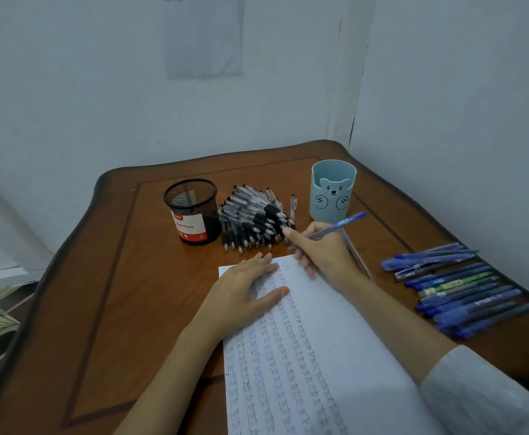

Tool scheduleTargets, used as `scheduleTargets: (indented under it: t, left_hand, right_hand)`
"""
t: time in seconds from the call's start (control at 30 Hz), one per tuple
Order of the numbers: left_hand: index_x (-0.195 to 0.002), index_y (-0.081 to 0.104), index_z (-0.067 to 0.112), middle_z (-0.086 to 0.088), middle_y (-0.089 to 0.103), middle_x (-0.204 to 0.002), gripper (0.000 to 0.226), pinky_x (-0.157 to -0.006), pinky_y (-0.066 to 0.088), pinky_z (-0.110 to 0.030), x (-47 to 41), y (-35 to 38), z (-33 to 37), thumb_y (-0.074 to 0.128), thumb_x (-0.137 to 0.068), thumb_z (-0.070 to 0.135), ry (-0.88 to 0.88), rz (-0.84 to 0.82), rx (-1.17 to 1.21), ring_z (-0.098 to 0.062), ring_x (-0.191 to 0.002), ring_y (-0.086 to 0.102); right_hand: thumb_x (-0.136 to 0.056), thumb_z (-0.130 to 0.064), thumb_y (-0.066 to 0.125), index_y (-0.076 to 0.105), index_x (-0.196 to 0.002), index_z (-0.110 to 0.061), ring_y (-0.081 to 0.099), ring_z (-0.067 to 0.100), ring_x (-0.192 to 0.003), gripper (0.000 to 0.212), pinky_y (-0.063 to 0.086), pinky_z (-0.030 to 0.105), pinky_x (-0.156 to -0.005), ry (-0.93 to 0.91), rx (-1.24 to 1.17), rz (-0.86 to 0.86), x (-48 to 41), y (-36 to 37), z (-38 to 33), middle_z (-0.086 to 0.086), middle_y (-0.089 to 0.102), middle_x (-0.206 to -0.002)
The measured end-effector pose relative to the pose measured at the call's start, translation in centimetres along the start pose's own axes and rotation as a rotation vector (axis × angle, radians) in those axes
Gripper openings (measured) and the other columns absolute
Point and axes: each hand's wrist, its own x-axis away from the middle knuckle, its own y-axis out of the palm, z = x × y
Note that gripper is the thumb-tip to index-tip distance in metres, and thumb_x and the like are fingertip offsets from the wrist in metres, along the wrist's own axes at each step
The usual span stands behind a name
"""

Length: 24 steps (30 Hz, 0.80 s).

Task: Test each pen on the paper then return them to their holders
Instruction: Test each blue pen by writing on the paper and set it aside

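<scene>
While left hand (247, 287) flattens paper (307, 356), right hand (318, 249) grips blue pen (340, 227).

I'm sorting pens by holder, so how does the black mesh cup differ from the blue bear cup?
The black mesh cup is see-through wire with a red-and-white label; the blue bear cup is solid pale blue with a bear face. The mesh cup stands left of the black pen pile; the bear cup right of it, behind the right hand gripping a blue pen. Both stand upright on the table, with no pens showing above either rim.
</scene>
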Motion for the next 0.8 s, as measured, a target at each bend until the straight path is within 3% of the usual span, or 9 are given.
scheduleTargets:
  t: [0.1, 0.27, 0.33, 0.43, 0.8]
  left_hand:
    - [-0.138, 0.048, 0.03, 0.015, 0.035, -0.15, 0.061, -0.117, 0.021, -0.026, 0.0, 0.0, 0.0, 0.054, -0.085, 0.06, -0.006, -0.004, -0.003, 0.004, -0.138, 0.024]
    - [-0.137, 0.048, 0.03, 0.015, 0.035, -0.149, 0.06, -0.116, 0.023, -0.027, -0.1, 0.0, 0.1, 0.055, -0.085, 0.059, -0.007, -0.003, -0.003, 0.004, -0.138, 0.025]
    - [-0.137, 0.049, 0.029, 0.015, 0.036, -0.149, 0.06, -0.115, 0.023, -0.024, -0.1, 0.0, 0.1, 0.056, -0.085, 0.058, 0.0, 0.004, -0.004, 0.005, -0.137, 0.026]
    - [-0.138, 0.048, 0.028, 0.015, 0.036, -0.149, 0.06, -0.113, 0.021, -0.019, 0.0, 0.0, 0.1, 0.056, -0.086, 0.057, 0.008, 0.006, -0.015, 0.005, -0.137, 0.025]
    - [-0.139, 0.047, 0.027, 0.013, 0.035, -0.15, 0.059, -0.115, 0.021, -0.022, 0.0, -0.1, 0.2, 0.054, -0.087, 0.056, 0.019, -0.003, -0.04, 0.003, -0.138, 0.025]
  right_hand:
    - [-0.084, -0.034, 0.074, 0.047, -0.057, -0.009, 0.04, 0.021, -0.03, 0.045, 0.03, 0.019, -0.033, -0.094, 0.189, 0.088, 0.2, 0.2, 0.6, 0.013, 0.056, -0.046]
    - [-0.084, 0.005, 0.061, 0.04, -0.051, -0.009, 0.049, 0.014, -0.031, 0.042, 0.034, 0.018, -0.036, -0.186, 0.24, 0.051, -0.1, 0.2, 1.5, 0.009, 0.042, -0.046]
    - [-0.081, 0.011, 0.057, 0.038, -0.051, -0.007, 0.051, 0.015, -0.033, 0.04, 0.039, 0.022, -0.039, -0.219, 0.262, 0.022, -0.2, 0.2, 1.7, 0.008, 0.038, -0.048]
    - [-0.081, 0.012, 0.056, 0.039, -0.052, -0.008, 0.051, 0.016, -0.035, 0.039, 0.045, 0.028, -0.043, -0.239, 0.267, 0.007, -0.2, 0.2, 1.8, 0.008, 0.038, -0.049]
    - [-0.081, 0.014, 0.055, 0.037, -0.049, -0.008, 0.05, 0.016, -0.034, 0.043, 0.04, 0.023, -0.039, -0.239, 0.272, -0.035, -0.3, 0.3, 1.7, 0.006, 0.035, -0.047]
